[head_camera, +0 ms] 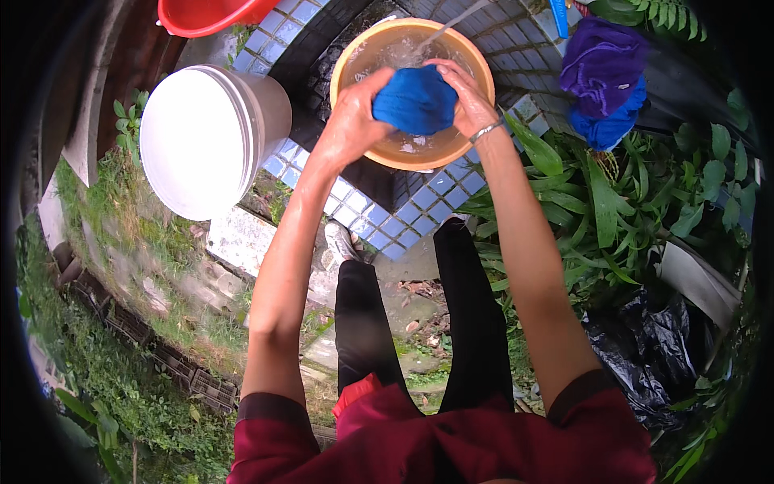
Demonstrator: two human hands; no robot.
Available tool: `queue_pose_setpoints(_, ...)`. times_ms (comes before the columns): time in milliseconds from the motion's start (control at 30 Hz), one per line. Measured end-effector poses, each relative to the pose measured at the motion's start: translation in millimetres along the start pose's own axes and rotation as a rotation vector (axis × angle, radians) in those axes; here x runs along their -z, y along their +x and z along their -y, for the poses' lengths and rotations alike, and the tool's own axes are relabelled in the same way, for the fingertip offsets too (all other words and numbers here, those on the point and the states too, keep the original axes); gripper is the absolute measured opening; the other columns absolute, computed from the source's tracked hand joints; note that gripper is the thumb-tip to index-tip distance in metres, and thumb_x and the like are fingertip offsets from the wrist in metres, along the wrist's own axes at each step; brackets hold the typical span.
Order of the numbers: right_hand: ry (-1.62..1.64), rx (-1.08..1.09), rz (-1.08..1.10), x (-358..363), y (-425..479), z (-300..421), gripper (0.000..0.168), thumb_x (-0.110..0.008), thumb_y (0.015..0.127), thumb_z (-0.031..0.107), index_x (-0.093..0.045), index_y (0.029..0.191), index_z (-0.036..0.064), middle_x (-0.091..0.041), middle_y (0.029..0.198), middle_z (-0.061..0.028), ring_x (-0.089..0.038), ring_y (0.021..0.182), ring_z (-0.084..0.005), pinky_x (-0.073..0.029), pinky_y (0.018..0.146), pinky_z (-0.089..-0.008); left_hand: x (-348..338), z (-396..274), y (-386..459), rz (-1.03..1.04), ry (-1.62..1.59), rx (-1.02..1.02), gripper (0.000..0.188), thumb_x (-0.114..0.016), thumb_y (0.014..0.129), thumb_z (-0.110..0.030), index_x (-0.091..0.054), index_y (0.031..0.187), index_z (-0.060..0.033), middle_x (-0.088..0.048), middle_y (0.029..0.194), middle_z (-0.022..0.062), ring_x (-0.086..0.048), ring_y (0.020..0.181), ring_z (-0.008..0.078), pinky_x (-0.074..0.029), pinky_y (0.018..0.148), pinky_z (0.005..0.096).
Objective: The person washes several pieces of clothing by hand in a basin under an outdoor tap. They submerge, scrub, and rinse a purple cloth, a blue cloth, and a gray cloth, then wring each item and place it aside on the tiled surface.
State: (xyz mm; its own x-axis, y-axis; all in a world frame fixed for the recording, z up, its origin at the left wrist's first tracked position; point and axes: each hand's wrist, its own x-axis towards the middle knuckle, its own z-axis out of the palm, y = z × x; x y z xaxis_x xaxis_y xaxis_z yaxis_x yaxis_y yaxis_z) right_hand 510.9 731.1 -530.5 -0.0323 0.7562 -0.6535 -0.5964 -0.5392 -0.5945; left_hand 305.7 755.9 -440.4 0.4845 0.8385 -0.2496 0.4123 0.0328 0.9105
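Between my two hands is a bundled blue cloth (415,100), held over an orange plastic basin (342,57). My left hand (357,118) grips the cloth's left side with the thumb toward me. On the other side, my right hand (464,97) has its fingers along the cloth's upper right edge; a metal bracelet (486,130) circles that wrist. Water (417,144) fills part of the basin, and a stream (450,25) pours in from the top, stirring bubbles behind the cloth. The cloth hides the middle of the basin.
The basin sits inside a blue-tiled trough (417,212). A white plastic bucket (193,142) stands at its left, below a red basin (214,15). Purple cloth (601,63) and another blue cloth (611,121) lie on the right, above leafy plants (580,199). A black plastic bag (647,351) lies lower right.
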Motion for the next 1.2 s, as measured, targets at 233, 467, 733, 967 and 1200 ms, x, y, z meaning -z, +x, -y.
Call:
queue_pose_setpoints(233,-1.114,0.564,-0.209,58.5,80.8,-43.6,0.027,-0.071,0.077,0.013,-0.058,0.1,0.011,-0.059,0.101,-0.0122,-0.058,0.098,-0.0314,-0.046,0.083,-0.0379,-42.7,109.2,-6.6,-0.415,0.146,0.136,0.058,-0.076,0.07,-0.001,-0.049,0.122,-0.0041,-0.053,0.112,0.0161,-0.058,0.104,0.0295,-0.049,0.089,0.0378)
queue_pose_setpoints(467,-1.134,0.384,-0.146,62.8,64.8,-73.9,0.035,-0.073,0.073,0.015,-0.061,0.105,0.009,-0.062,0.097,-0.0153,-0.061,0.09,-0.0335,-0.049,0.081,-0.0414,-105.0,108.6,-12.2,-0.32,-0.766,0.591,0.045,-0.055,0.094,-0.037,-0.043,0.132,-0.0142,-0.046,0.126,0.0084,-0.051,0.11,0.0229,-0.045,0.09,0.0348)
queue_pose_setpoints(733,-1.152,0.771,0.103,-72.6,-46.6,-62.0,0.019,-0.07,0.079,0.021,-0.059,0.086,0.007,-0.063,0.078,-0.0145,-0.063,0.071,-0.0344,-0.049,0.061,-0.0391,-96.5,133.0,6.9,-0.337,-1.613,0.279,0.032,-0.051,0.096,-0.039,-0.061,0.108,-0.0109,-0.062,0.094,0.0064,-0.061,0.084,0.0177,-0.053,0.074,0.0335)
queue_pose_setpoints(967,-1.475,0.44,-0.348,55.3,78.4,-60.8,0.028,-0.055,0.088,0.022,-0.05,0.113,0.01,-0.059,0.104,-0.0241,-0.057,0.095,-0.0427,-0.046,0.08,-0.0511,-60.0,103.9,11.4,-0.409,-0.99,0.244,0.025,-0.057,0.094,-0.022,-0.055,0.115,-0.0091,-0.058,0.107,0.005,-0.056,0.097,0.0139,-0.044,0.091,0.0333)
queue_pose_setpoints(1200,-1.021,0.642,-0.028,-27.1,-35.4,-56.4,0.021,-0.062,0.081,0.007,-0.058,0.102,0.005,-0.06,0.093,-0.0178,-0.059,0.088,-0.0377,-0.047,0.074,-0.0426,-98.4,144.3,-11.6,-0.316,-1.467,0.766,0.059,-0.051,0.093,-0.049,-0.046,0.126,-0.0006,-0.057,0.116,0.0203,-0.059,0.101,0.035,-0.049,0.088,0.0486)
